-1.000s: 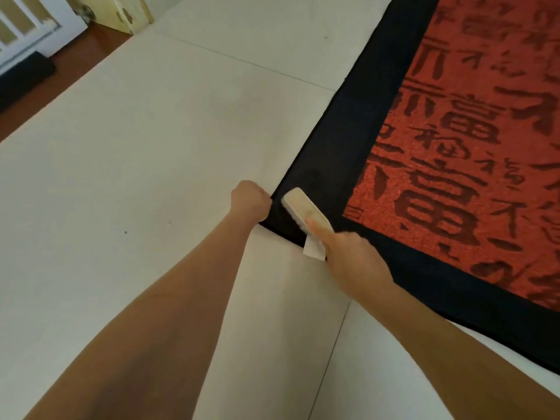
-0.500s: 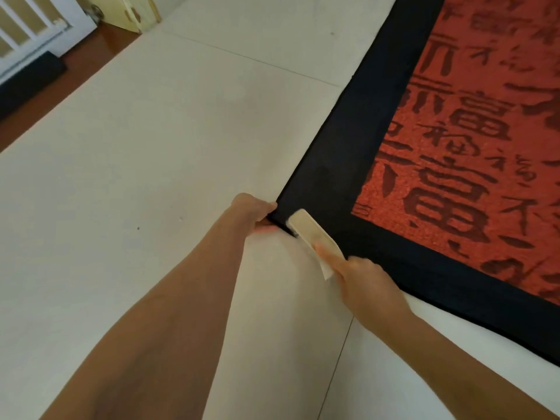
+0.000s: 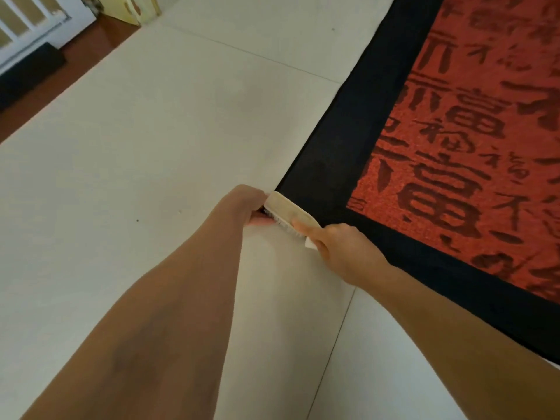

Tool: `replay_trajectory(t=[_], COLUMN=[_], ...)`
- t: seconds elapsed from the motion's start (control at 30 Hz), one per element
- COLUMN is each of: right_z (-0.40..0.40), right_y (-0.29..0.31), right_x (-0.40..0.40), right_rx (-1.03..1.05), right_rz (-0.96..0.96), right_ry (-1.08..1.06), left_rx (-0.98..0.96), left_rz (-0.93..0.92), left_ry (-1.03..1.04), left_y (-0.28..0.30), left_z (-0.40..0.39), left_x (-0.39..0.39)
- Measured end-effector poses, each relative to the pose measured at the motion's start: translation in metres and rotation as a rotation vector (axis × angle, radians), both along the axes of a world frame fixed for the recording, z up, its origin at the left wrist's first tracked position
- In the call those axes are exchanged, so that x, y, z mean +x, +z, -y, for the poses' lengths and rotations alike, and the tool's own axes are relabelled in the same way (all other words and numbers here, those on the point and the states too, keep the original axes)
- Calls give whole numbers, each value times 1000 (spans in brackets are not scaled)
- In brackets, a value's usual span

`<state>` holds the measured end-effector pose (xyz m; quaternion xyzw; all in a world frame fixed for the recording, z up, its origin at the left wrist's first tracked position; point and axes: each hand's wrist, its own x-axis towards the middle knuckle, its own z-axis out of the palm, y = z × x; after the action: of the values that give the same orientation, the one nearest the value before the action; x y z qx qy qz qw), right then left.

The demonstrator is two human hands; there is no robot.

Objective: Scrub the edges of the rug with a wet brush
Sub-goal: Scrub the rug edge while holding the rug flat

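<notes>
The left hand (image 3: pixel 242 204) pinches the rug (image 3: pixel 330 153) corner. Just right of it, the right hand (image 3: pixel 342 250) grips the brush (image 3: pixel 286 209), its bristles on that corner's black edge.

Counts: 1 rug (image 3: pixel 348 140), red field with black border, at 2 o'clock. 1 brush (image 3: pixel 288 212) at centre, on the rug's corner. 2 hands: left hand (image 3: pixel 242 204) at the corner, right hand (image 3: pixel 342 250) on the brush. 1 white gate (image 3: pixel 33 25) and 1 yellow box (image 3: pixel 136 7), both at 11 o'clock. 2 dark specks on floor (image 3: pixel 121 162), at 9 and 1 o'clock.
</notes>
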<state>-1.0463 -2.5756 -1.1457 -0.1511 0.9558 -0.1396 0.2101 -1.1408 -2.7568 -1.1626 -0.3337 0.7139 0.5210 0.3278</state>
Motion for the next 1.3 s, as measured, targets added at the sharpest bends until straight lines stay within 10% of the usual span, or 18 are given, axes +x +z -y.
replay_trajectory(t=[1.3], right_z=[-19], right_y=[-3], right_x=[9], right_rx=[69], right_rz=[18], right_ry=[-157], left_rx=[-439], left_rz=[-288], left_ry=[-303], left_y=[-4], left_z=[-4], left_x=[-6])
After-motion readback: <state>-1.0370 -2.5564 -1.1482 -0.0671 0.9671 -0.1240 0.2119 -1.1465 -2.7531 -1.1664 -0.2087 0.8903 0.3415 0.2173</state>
